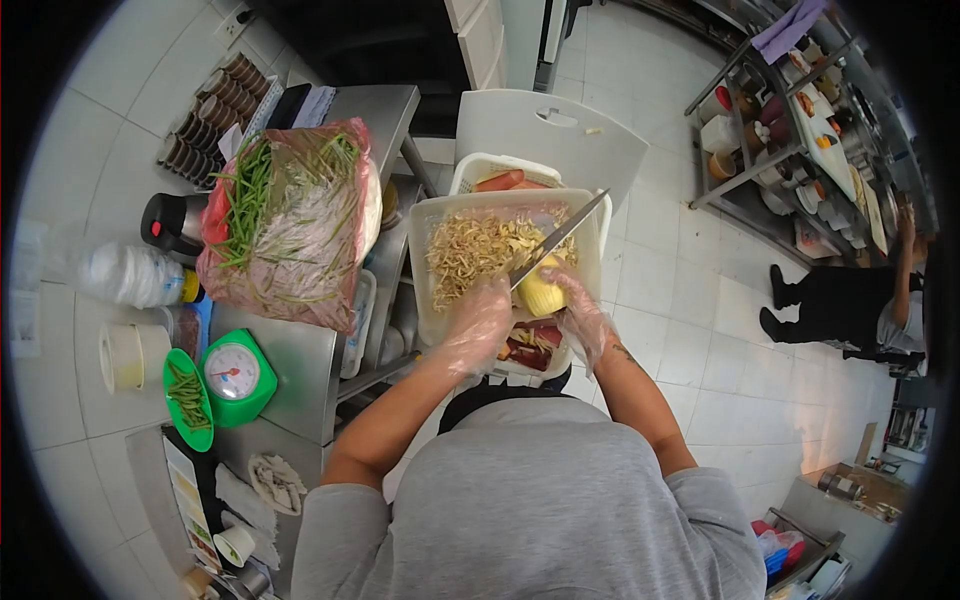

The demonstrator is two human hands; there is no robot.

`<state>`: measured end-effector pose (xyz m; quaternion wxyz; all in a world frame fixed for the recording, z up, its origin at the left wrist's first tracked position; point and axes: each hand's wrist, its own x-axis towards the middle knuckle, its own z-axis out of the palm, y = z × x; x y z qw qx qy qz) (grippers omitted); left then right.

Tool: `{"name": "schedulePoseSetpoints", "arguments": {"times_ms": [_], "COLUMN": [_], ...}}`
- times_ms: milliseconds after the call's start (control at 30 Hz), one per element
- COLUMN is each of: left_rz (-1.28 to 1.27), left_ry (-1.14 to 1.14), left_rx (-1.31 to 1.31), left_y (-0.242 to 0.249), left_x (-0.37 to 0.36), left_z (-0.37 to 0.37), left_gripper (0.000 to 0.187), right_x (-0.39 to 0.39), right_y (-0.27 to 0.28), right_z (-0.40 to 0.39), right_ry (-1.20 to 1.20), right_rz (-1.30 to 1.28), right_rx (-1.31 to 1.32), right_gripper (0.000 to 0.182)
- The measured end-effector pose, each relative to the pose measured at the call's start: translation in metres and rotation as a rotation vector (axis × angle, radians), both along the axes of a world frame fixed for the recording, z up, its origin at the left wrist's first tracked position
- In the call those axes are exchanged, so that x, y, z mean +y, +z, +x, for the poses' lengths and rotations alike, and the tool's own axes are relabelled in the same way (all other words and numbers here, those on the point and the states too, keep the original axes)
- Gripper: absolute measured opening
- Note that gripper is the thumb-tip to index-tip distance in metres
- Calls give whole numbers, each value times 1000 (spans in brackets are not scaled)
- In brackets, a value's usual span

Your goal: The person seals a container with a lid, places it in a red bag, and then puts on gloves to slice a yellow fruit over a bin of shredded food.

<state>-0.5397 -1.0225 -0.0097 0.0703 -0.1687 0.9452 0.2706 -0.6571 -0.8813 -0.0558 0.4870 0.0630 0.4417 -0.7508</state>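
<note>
My left hand (480, 320), in a clear plastic glove, is closed around the handle of a long knife (562, 236), whose blade slants up to the right. In my gloved right hand (583, 312) is a peeled yellow root vegetable (541, 292) with cut lines across its surface. The blade lies right against its upper left side. Both hands are over the near edge of a white plastic tub (424, 240), which holds a heap of thin pale-yellow shreds (470, 250). Below the hands, dark red peelings (533, 345) show in a container under the tub.
A basket with reddish roots (500, 181) stands behind the tub, by a white chair (600, 150). On the steel table (300, 370) to the left are a bag of green beans (290, 220), a green scale (240, 376) and a green dish (188, 400). Another person (850, 300) stands far right near shelving.
</note>
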Motion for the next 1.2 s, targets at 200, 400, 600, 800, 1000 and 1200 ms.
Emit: {"name": "schedulePoseSetpoints", "arguments": {"times_ms": [200, 400, 600, 800, 1000, 1200], "left_rz": [-30, 117, 213, -14, -4, -17], "left_ry": [5, -21, 39, -58, -38, -58], "left_rx": [-5, 112, 73, 29, -148, -182], "left_y": [-6, -27, -14, -10, 23, 32], "left_x": [-5, -19, -28, -26, -24, -28], "left_z": [27, -3, 15, 25, 26, 36], "left_gripper": [17, 18, 18, 19, 22, 20], "right_x": [4, 7, 4, 4, 7, 12], "right_y": [-17, -42, -50, -27, -59, -48], "right_z": [-18, -31, -37, -31, -35, -38], "right_ry": [77, -112, -231, -95, -13, -72], "right_rz": [-50, -100, -140, -35, -115, -171], "right_rx": [117, -29, -82, -123, -33, -123], "right_gripper": [59, 48, 47, 54, 63, 55]}}
